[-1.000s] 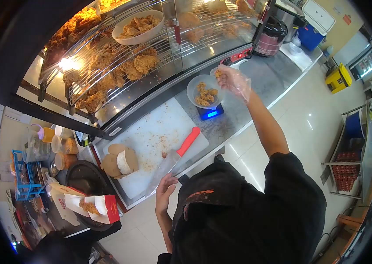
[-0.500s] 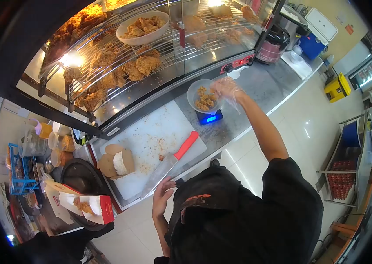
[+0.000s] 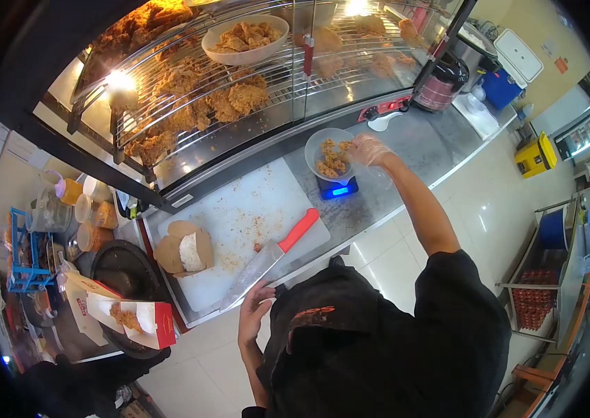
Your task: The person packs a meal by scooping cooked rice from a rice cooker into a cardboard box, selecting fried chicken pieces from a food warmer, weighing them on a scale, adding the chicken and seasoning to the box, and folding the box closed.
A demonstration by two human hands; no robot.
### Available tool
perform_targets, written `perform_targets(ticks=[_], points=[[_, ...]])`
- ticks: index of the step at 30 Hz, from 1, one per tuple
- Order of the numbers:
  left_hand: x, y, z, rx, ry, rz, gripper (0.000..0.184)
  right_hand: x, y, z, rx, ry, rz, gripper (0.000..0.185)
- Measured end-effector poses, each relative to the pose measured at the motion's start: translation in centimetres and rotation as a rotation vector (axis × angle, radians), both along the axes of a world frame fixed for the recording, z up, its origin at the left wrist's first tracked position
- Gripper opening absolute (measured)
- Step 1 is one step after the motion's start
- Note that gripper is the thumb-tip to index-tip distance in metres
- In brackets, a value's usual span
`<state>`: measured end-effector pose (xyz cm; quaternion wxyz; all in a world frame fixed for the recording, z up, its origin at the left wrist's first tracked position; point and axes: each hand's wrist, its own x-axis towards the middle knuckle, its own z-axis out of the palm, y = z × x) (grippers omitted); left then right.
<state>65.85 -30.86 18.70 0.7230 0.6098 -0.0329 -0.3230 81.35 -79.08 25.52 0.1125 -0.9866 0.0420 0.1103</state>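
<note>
The translucent round bowl (image 3: 313,150), holding craggy fried pieces (image 3: 332,160), sits on the scale (image 3: 337,191); it hides most of the scale, and the blue display's figures are too small to read. At the bowl's right side, the right hand (image 3: 370,150) wears thin, crinkled clear plastic, fingers bent inward; whether they grip a piece cannot be told. Its forearm slants down and right from the bowl.

Left of and below the bowl, 1 knife (image 3: 267,263) with a smooth red handle lies across the crumb-strewn white board (image 3: 260,198). The bare left hand (image 3: 255,311), loosely open, is beside the blade; contact is unclear. Farther left, 1 brown carton (image 3: 168,255) holds a white mound. Above the bowl, glare blurs the wire rack (image 3: 277,78).
</note>
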Motion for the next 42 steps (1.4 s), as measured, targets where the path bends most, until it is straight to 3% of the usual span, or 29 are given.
perform_targets(ticks=[1,4,7,10,13,16,18,20,23,25,26,27,29,31,33,34,36,38,39,40,42], points=[[0.0,0.1,-0.1,-0.003,0.000,0.006,0.053,0.1,0.5,1.0,-0.089,0.105,0.066,0.045],[-0.1,0.1,-0.4,-0.007,0.014,-0.002,0.053,-0.5,1.0,0.9,-0.100,0.012,-0.028,0.062],[0.0,-0.1,-0.2,-0.017,0.024,-0.008,0.052,0.4,-0.2,0.0,-0.129,0.086,-0.021,0.072],[0.3,-0.2,-0.2,-0.020,0.009,-0.026,0.052,0.0,2.0,4.6,-0.175,0.277,-0.051,0.072],[0.5,-0.2,0.2,-0.013,0.019,-0.020,0.052,0.4,0.7,3.8,-0.194,0.272,-0.014,0.070],[0.5,0.0,0.6,-0.017,0.009,0.002,0.051,1.2,-1.1,4.7,0.088,-0.059,0.200,0.056],[0.2,0.2,0.5,-0.014,0.016,0.024,0.050,2.2,-0.6,6.8,0.267,-0.316,0.227,0.036],[0.2,0.9,-0.4,-0.006,-0.011,0.041,0.049,2.0,4.5,14.4,0.415,-0.555,0.217,0.029],[0.7,0.7,-0.6,0.021,0.016,0.015,0.050,3.7,12.9,23.1,0.299,-1.152,0.522,0.032],[1.6,0.3,0.6,0.025,-0.006,-0.049,0.049,6.7,15.3,26.4,0.008,-1.364,0.706,0.033],[1.8,0.3,-0.2,-0.012,-0.040,-0.049,0.049,8.7,16.2,26.9,-0.094,-1.372,0.648,0.035],[2.1,0.3,0.1,-0.006,-0.075,-0.043,0.049,10.6,16.8,27.3,-0.193,-1.367,0.585,0.038],[2.5,0.2,0.8,0.009,-0.112,-0.049,0.050,11.2,17.5,29.4,-0.361,-0.844,0.347,0.039],[2.5,0.6,1.2,-0.013,-0.087,-0.032,0.051,14.6,15.5,27.5,-0.525,-0.824,0.307,0.033],[2.0,1.2,0.9,0.013,-0.115,0.000,0.051,10.4,16.4,29.5,-0.312,-0.664,0.145,0.023],[1.4,1.4,1.5,0.029,-0.108,0.035,0.051,11.4,15.5,29.8,-0.164,-0.426,0.086,0.027],[0.0,2.4,0.4,0.037,-0.086,0.068,0.051,11.6,12.7,23.7,-0.127,-1.329,0.402,0.028],[-1.1,2.8,-0.2,0.050,-0.065,0.122,0.052,5.4,12.2,19.6,-0.273,-1.025,0.281,0.022],[-1.5,2.8,-0.4,0.043,-0.032,0.139,0.052,5.3,9.2,14.4,-0.320,-1.012,0.346,0.015],[-1.8,2.8,-0.4,0.037,-0.001,0.157,0.052,3.0,9.3,14.1,-0.461,-0.454,0.310,0.029],[-2.2,2.6,-0.3,-0.031,0.077,0.214,0.049,3.2,4.3,5.6,-0.429,-0.059,0.249,0.030]])
